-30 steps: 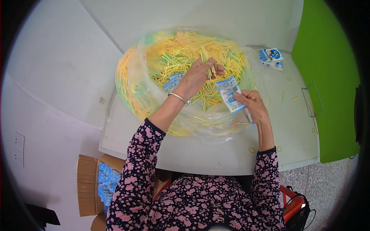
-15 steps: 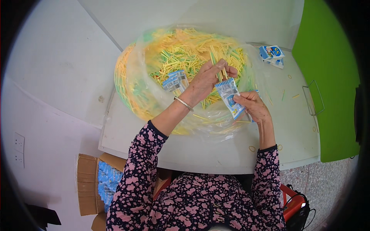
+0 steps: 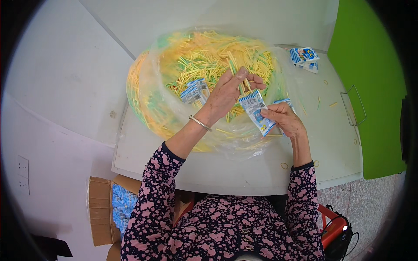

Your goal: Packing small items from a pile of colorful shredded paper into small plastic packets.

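My left hand (image 3: 224,93) pinches a few thin yellow and green sticks (image 3: 232,63) between thumb and fingers. Their lower ends meet the top edge of a small blue-and-white packet (image 3: 256,114); whether they reach inside it, I cannot tell. My right hand (image 3: 285,118) grips that packet by its side, thumb on top. Another similar packet (image 3: 283,102) shows partly behind the right hand. Below both hands spreads a large clear plastic bag (image 3: 154,87), opened wide and full of loose sticks (image 3: 198,65). More packets (image 3: 194,91) lie on the sticks, left of my left hand.
Two packets (image 3: 305,56) are stacked at the table's back right. Rubber bands (image 3: 284,165) and stray sticks lie on the white table (image 3: 244,176). A green panel (image 3: 370,87) with a wire handle borders the right side. Lower left, a cardboard box (image 3: 101,209) holds many blue packets.
The sticks and the packet's top have shifted slightly left with my left hand. Both hands keep their hold. The whole view has also moved a little.
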Tool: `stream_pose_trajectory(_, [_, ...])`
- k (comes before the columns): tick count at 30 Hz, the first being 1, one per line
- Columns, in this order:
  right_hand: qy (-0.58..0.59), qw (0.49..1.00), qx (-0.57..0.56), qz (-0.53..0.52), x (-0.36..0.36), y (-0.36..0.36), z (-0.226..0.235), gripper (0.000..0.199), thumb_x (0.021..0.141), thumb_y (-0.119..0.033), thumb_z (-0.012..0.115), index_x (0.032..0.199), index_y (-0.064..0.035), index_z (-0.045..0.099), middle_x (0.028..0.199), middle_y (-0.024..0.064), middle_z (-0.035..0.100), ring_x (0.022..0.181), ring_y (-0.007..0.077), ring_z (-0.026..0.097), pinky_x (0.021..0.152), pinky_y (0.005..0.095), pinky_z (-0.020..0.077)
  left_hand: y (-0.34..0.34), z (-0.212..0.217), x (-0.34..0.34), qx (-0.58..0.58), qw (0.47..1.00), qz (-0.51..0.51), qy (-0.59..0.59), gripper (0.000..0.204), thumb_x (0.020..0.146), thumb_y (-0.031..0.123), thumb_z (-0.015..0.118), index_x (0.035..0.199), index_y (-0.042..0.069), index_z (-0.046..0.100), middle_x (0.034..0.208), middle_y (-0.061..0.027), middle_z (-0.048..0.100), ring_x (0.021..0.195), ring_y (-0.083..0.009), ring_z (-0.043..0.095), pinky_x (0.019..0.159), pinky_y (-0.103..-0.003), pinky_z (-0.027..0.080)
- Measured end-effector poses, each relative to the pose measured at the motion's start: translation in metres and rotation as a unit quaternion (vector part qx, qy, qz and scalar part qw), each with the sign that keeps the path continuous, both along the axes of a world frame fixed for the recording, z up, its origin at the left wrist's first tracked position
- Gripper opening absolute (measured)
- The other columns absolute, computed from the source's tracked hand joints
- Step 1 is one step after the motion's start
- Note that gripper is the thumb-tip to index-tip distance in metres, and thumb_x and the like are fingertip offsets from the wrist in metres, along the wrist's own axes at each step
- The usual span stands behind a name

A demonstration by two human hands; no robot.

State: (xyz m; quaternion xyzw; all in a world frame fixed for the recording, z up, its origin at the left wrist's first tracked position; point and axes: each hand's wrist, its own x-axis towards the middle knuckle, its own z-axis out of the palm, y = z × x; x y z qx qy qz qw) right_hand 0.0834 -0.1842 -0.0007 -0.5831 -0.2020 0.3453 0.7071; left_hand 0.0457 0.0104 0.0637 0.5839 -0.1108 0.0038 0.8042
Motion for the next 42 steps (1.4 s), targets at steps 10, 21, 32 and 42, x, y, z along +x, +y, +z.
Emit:
stream_pose_trajectory(10, [-0.025, 1.000, 0.003, 0.011, 0.001, 0.001, -0.005, 0.021, 0.082, -0.018, 0.066, 0.088, 0.0021, 0.068, 0.077, 0.0032, 0.066, 0.067, 0.0067, 0.058, 0.060, 0.0209, 0.0462, 0.001, -0.012, -0.003, 0.081, 0.996, -0.024, 0.016, 0.036, 0.094, 0.033, 0.045, 0.099, -0.001, 0.055, 0.101, -0.0143, 0.061, 0.093, -0.0180, 0.058, 0.081, -0.030, 0.049])
stream_pose_trajectory(21, [-0.021, 0.999, 0.033, -0.013, 0.000, 0.002, -0.005, 0.021, 0.084, -0.016, 0.064, 0.093, 0.0025, 0.067, 0.081, 0.0034, 0.066, 0.070, 0.0068, 0.059, 0.063, 0.0213, 0.0464, -0.007, -0.018, -0.005, 0.134, 0.991, -0.017, 0.010, 0.035, 0.095, 0.036, 0.043, 0.099, 0.003, 0.052, 0.108, -0.0127, 0.059, 0.095, -0.0135, 0.054, 0.082, -0.029, 0.046])
stream_pose_trajectory(32, [-0.076, 0.994, 0.051, -0.060, 0.001, 0.012, -0.010, 0.023, 0.084, -0.019, 0.063, 0.095, 0.0006, 0.067, 0.080, -0.0007, 0.064, 0.072, 0.0031, 0.053, 0.067, 0.0194, 0.0421, 0.012, -0.011, -0.006, 0.328, 0.941, 0.041, -0.065, 0.034, 0.095, 0.028, 0.045, 0.118, 0.004, 0.050, 0.111, -0.0072, 0.056, 0.099, -0.0122, 0.052, 0.086, -0.027, 0.043])
stream_pose_trajectory(42, [-0.081, 0.996, 0.018, -0.025, -0.008, 0.018, 0.000, 0.027, 0.082, -0.020, 0.066, 0.099, 0.0002, 0.066, 0.085, 0.0013, 0.066, 0.076, 0.0050, 0.055, 0.070, 0.0207, 0.0427, 0.011, -0.016, -0.004, 0.306, 0.945, 0.042, -0.110, 0.034, 0.082, 0.010, 0.059, 0.114, 0.003, 0.052, 0.107, -0.0097, 0.059, 0.098, -0.0168, 0.058, 0.078, -0.028, 0.049])
